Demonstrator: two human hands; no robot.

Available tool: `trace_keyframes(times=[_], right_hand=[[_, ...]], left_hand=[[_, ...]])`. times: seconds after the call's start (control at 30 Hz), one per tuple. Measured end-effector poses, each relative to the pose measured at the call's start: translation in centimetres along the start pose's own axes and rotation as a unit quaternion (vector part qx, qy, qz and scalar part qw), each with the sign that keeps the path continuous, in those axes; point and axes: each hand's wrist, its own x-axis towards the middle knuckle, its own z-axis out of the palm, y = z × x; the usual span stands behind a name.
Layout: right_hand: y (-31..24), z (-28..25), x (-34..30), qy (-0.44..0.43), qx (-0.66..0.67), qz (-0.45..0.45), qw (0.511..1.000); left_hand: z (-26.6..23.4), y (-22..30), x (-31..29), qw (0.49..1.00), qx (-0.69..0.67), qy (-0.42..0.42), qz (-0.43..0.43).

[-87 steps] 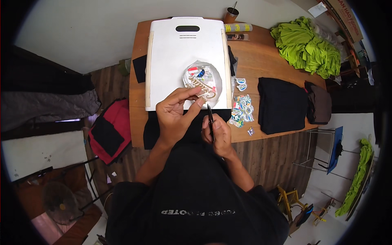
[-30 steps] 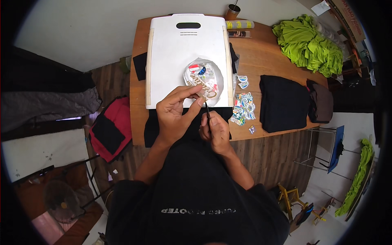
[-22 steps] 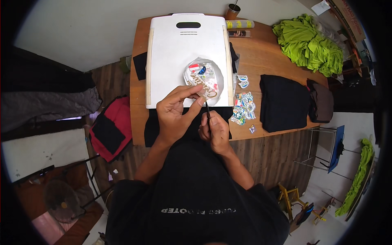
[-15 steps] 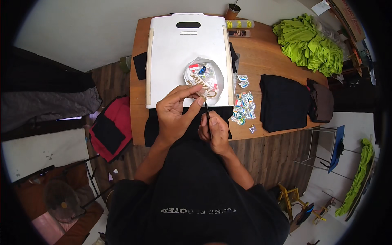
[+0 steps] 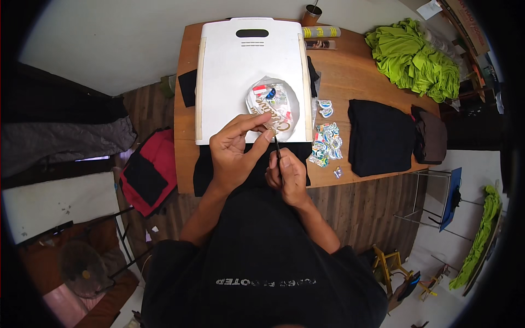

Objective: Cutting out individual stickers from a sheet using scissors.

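Note:
Between the thumb and fingers of my left hand point(image 5: 235, 150) is a clear film piece with gold script lettering point(image 5: 285, 127). In my right hand point(image 5: 289, 177) is a slim dark pointed tool point(image 5: 278, 147), whose kind I cannot make out; its tip meets the film by my left fingertips. Both hands are at the near edge of a white board point(image 5: 227, 71) with a slot at its far end. Behind the film, a round pale container point(image 5: 297, 104) on the board holds colourful film scraps. Right of the board lie several cut-out stickers point(image 5: 329, 145).
Folded black cloth point(image 5: 380, 136) and a brown cloth point(image 5: 430, 135) lie on the wooden table point(image 5: 344, 65). A lime-green fabric heap point(image 5: 413, 60) and a brown cup point(image 5: 311, 15) stand farther back. Red and black cloth point(image 5: 146, 175) sits at the left; a fan point(image 5: 85, 268) is below.
The tool's tip and the film have shifted very slightly. Both hands keep almost the same place and grip.

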Motion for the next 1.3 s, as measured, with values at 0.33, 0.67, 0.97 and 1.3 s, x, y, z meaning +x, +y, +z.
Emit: trace_keyframes(times=[0.33, 0.67, 0.97, 1.3], right_hand=[[0.2, -0.4, -0.2, -0.031, 0.025, -0.028, 0.999], [-0.6, -1.5, -0.3, -0.039, -0.036, 0.025, 0.998], [-2.1, -1.6, -0.2, -0.061, -0.117, 0.043, 0.99], [-4.2, -1.9, 0.2, -0.096, -0.159, 0.029, 0.982]], left_hand=[[0.0, 0.1, 0.1, 0.999, 0.004, -0.032, -0.011], [-1.8, 0.4, 0.9, 0.995, -0.023, -0.088, -0.043], [-3.2, 1.3, 2.5, 0.977, -0.045, -0.196, -0.073], [-3.3, 2.7, 3.1, 0.963, -0.042, -0.241, -0.116]])
